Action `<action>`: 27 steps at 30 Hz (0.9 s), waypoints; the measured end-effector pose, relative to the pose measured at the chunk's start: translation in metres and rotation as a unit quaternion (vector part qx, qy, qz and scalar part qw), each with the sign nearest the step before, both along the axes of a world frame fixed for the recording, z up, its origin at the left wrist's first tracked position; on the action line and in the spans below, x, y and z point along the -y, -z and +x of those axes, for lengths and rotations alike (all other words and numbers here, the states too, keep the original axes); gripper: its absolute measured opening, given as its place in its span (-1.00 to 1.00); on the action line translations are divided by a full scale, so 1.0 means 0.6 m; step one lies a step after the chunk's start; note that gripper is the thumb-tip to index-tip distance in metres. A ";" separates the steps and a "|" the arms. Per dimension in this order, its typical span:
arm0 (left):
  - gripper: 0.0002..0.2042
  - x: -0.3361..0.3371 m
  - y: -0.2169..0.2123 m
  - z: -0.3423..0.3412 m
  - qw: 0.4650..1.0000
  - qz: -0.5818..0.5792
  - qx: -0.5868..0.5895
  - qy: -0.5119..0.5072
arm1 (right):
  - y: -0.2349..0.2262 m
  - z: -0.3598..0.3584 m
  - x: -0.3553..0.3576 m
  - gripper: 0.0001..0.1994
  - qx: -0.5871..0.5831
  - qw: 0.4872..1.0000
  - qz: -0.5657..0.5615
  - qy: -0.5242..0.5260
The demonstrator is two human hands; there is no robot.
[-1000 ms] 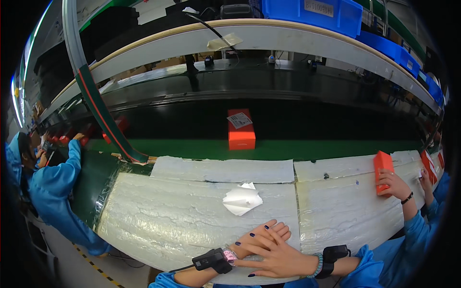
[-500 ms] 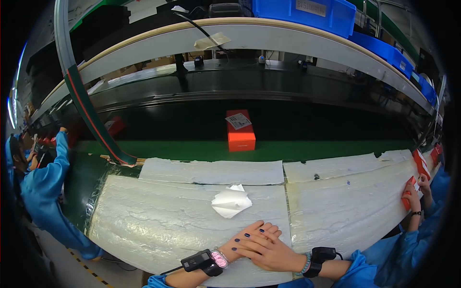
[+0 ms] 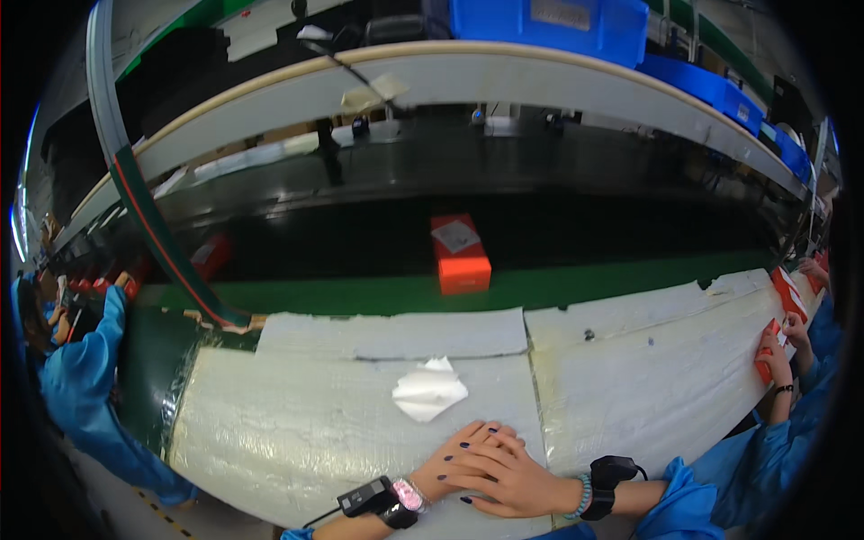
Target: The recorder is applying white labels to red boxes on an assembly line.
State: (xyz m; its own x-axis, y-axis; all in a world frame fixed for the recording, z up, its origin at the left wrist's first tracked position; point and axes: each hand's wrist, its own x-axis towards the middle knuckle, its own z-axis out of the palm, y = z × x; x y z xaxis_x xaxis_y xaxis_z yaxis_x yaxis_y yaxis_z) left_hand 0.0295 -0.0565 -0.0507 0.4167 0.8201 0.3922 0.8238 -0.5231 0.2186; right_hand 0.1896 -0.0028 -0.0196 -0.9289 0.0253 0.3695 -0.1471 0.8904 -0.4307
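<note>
My right hand [image 3: 515,477] lies across the back of my left hand [image 3: 447,461], both low over the pale, film-covered worktop [image 3: 288,414]. The right hand's fingers are stretched out and apart. Part of the left hand is hidden beneath them, though some of its straight fingers show; neither hand holds anything. A pink-faced watch [image 3: 409,495] is on the left wrist, and a beaded bracelet [image 3: 585,495] circles the right. Just beyond the hands rests a crumpled white paper [image 3: 430,391]. Farther off, a red box [image 3: 462,261] with a white label sits on the green belt [image 3: 360,292].
A co-worker in blue [image 3: 85,360] sits at the left. At the right, another person's hands [image 3: 776,351] hold a red box. A green-wrapped post [image 3: 166,234] rises at left. Blue bins [image 3: 549,27] stand on the shelf [image 3: 486,67] above the belt.
The view has shifted slightly. The red box on the belt has moved a little to the right against the worktop. My hands stay laid one over the other.
</note>
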 end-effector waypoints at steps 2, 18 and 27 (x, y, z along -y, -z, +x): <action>-0.71 0.005 0.014 -0.005 0.998 0.057 0.019 0.002 | -0.028 -0.019 -0.042 -0.58 -0.010 0.998 0.044 0.038; -0.75 0.010 -0.031 0.018 0.997 0.025 0.041 -0.060 | -0.043 -0.319 -0.385 -0.13 0.211 0.856 0.131 0.453; -0.80 0.007 -0.030 0.014 0.996 0.006 0.078 -0.053 | -0.074 -0.240 -0.373 -0.27 0.083 0.878 0.061 0.468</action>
State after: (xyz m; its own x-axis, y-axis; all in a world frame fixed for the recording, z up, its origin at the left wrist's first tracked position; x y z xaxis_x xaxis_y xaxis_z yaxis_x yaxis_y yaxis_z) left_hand 0.0382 -0.0606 -0.0324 0.2614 0.8510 0.4554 0.8306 -0.4387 0.3431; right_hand 0.0456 0.2210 0.0251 -0.5632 0.7758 0.2845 0.7294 0.6286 -0.2699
